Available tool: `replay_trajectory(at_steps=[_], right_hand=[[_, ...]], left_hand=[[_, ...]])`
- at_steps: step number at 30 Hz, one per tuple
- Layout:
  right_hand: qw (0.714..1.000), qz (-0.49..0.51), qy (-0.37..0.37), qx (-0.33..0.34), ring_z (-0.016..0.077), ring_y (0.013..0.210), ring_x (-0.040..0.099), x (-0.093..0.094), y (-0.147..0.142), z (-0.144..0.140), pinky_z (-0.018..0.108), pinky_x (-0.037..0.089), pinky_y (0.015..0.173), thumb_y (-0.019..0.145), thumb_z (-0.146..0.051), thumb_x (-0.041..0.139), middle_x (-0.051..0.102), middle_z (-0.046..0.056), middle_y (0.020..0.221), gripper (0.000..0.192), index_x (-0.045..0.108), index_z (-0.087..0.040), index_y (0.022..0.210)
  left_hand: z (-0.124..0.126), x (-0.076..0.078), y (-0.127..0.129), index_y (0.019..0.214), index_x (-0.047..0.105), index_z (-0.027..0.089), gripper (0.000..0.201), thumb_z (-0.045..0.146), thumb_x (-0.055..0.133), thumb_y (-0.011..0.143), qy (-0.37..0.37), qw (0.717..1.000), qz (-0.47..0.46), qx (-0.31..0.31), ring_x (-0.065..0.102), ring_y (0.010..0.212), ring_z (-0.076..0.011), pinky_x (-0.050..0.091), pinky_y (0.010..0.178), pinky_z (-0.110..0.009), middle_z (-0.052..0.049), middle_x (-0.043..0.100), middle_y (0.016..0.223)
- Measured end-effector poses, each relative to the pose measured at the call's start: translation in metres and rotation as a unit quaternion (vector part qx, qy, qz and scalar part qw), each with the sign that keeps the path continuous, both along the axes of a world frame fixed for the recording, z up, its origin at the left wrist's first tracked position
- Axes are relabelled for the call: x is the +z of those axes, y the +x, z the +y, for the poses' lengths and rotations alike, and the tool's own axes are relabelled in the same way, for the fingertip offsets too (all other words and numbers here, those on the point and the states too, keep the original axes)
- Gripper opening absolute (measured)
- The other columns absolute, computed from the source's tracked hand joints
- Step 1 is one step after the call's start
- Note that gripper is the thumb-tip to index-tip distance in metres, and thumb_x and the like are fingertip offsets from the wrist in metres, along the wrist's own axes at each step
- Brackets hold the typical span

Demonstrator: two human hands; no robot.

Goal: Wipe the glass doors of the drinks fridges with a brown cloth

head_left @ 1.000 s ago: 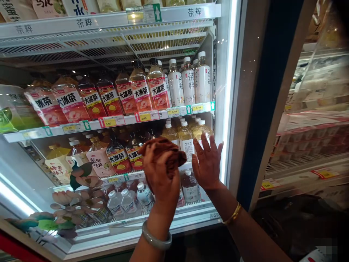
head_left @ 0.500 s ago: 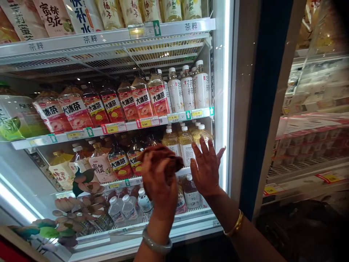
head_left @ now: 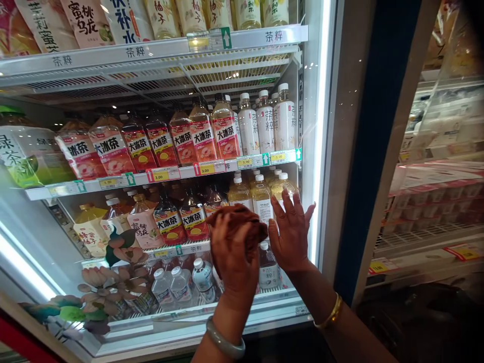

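My left hand (head_left: pixel 235 259), with a pale bangle at the wrist, is closed around a crumpled brown cloth (head_left: pixel 242 219). The cloth is held up in front of the lit drinks fridge (head_left: pixel 151 181), whose front looks like glass. Just to the right, my right hand (head_left: pixel 290 234) has its fingers spread and its palm turned to the fridge front. It holds nothing, and a gold bracelet circles that wrist. Whether the palm touches the glass I cannot tell. Behind both hands, the hands and cloth partly cover light yellow bottles (head_left: pixel 262 197).
Shelves of bottled drinks fill the fridge, with red-labelled tea bottles (head_left: pixel 202 133) on the middle shelf. A flower design (head_left: pixel 109 290) shows at the lower left. Right of the dark blue frame (head_left: pixel 365 151) stands another stocked shelf (head_left: pixel 427 227).
My left hand has moved slightly right with the brown cloth, closer to my right hand. My right hand stays spread in nearly the same place. The view has shifted a little left.
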State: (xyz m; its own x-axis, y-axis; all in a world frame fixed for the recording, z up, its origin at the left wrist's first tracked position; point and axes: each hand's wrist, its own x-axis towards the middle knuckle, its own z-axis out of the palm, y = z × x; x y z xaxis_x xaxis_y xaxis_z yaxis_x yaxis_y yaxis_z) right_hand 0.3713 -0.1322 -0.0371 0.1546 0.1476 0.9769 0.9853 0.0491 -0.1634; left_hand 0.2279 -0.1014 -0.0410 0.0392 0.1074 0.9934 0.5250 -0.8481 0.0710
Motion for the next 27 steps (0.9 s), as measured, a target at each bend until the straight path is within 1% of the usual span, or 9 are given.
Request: replay_trajectory(at_steps=[3, 5, 8, 11, 14, 16, 19, 22, 27], right_hand=[[1.000, -0.008, -0.009, 0.004, 0.0254, 0.165, 0.018, -0.001, 0.003, -0.001, 0.063, 0.001, 0.134, 0.102, -0.023, 0.047, 0.033, 0.003, 0.172, 0.069, 0.023, -0.037, 0.166], [1.000, -0.010, -0.019, 0.002, 0.0257, 0.165, 0.018, -0.002, 0.005, -0.001, 0.063, 0.003, 0.134, 0.102, -0.023, 0.047, 0.034, 0.003, 0.172, 0.070, 0.023, -0.038, 0.166], [1.000, -0.009, -0.025, -0.009, 0.0260, 0.165, 0.017, -0.002, 0.005, -0.002, 0.065, 0.005, 0.134, 0.102, -0.022, 0.047, 0.035, 0.003, 0.171, 0.072, 0.019, -0.038, 0.166], [1.000, -0.008, -0.019, -0.006, 0.0249, 0.165, 0.017, -0.003, 0.003, -0.001, 0.064, 0.004, 0.134, 0.102, -0.021, 0.048, 0.035, 0.002, 0.172, 0.072, 0.019, -0.038, 0.166], [1.000, -0.004, -0.007, -0.008, 0.0253, 0.165, 0.018, -0.002, 0.000, 0.001, 0.065, 0.003, 0.134, 0.101, -0.020, 0.049, 0.035, 0.002, 0.172, 0.072, 0.022, -0.037, 0.166], [1.000, 0.001, -0.006, -0.013, 0.0268, 0.165, 0.019, 0.000, -0.002, 0.003, 0.067, 0.002, 0.133, 0.101, -0.020, 0.049, 0.036, 0.003, 0.171, 0.072, 0.023, -0.037, 0.165], [1.000, 0.009, -0.003, -0.005, 0.0279, 0.164, 0.020, 0.005, -0.003, 0.003, 0.069, -0.001, 0.132, 0.101, -0.023, 0.049, 0.038, 0.004, 0.170, 0.070, 0.025, -0.038, 0.165], [1.000, 0.016, 0.003, 0.008, 0.0272, 0.164, 0.020, 0.012, -0.004, 0.001, 0.068, -0.001, 0.132, 0.101, -0.022, 0.049, 0.036, 0.003, 0.171, 0.067, 0.030, -0.039, 0.163], [1.000, 0.026, -0.001, 0.012, 0.0263, 0.165, 0.019, 0.027, -0.003, -0.006, 0.067, 0.000, 0.133, 0.103, -0.023, 0.048, 0.040, 0.003, 0.169, 0.055, 0.043, -0.034, 0.157]], left_hand=[[-0.006, -0.013, 0.012, 0.131, 0.064, 0.027, 0.044, 0.012, 0.066, 0.090, 0.031, 0.994, 0.097, -0.038, 0.045, 0.150, -0.0347, 0.040, 0.123, -0.059, -0.014, 0.053, 0.149], [-0.002, -0.009, 0.006, 0.133, 0.063, 0.028, 0.046, 0.011, 0.066, 0.090, 0.030, 0.994, 0.100, -0.037, 0.045, 0.150, -0.0342, 0.041, 0.123, -0.058, -0.014, 0.053, 0.150], [0.013, 0.012, -0.018, 0.137, 0.061, 0.028, 0.055, 0.010, 0.072, 0.086, 0.036, 0.999, -0.008, 0.016, 0.043, 0.151, -0.0340, 0.038, 0.125, -0.057, -0.014, 0.048, 0.155], [0.027, 0.033, -0.043, 0.144, 0.057, 0.030, 0.065, 0.011, 0.074, 0.084, -0.027, 0.987, -0.149, 0.059, 0.041, 0.152, -0.0313, 0.032, 0.130, -0.055, -0.012, 0.045, 0.156], [0.027, 0.037, -0.047, 0.146, 0.056, 0.030, 0.066, 0.013, 0.074, 0.084, -0.077, 0.971, -0.217, 0.058, 0.041, 0.151, -0.0297, 0.031, 0.131, -0.054, -0.010, 0.047, 0.152], [0.019, 0.029, -0.035, 0.145, 0.056, 0.028, 0.064, 0.014, 0.073, 0.085, -0.080, 0.977, -0.190, 0.052, 0.043, 0.150, -0.0313, 0.034, 0.128, -0.055, -0.013, 0.045, 0.154], [0.004, 0.012, -0.010, 0.140, 0.059, 0.028, 0.058, 0.011, 0.070, 0.086, -0.038, 0.998, -0.040, 0.005, 0.041, 0.152, -0.0343, 0.038, 0.125, -0.056, -0.014, 0.042, 0.159], [-0.005, 0.006, 0.003, 0.138, 0.061, 0.029, 0.056, 0.007, 0.065, 0.087, -0.006, 0.995, 0.084, -0.048, 0.038, 0.155, -0.0348, 0.037, 0.126, -0.057, -0.013, 0.045, 0.158], [0.001, 0.032, -0.022, 0.137, 0.062, 0.029, 0.055, 0.008, 0.070, 0.086, -0.049, 0.998, -0.031, 0.001, 0.041, 0.153, -0.0322, 0.034, 0.128, -0.054, -0.012, 0.046, 0.158]])
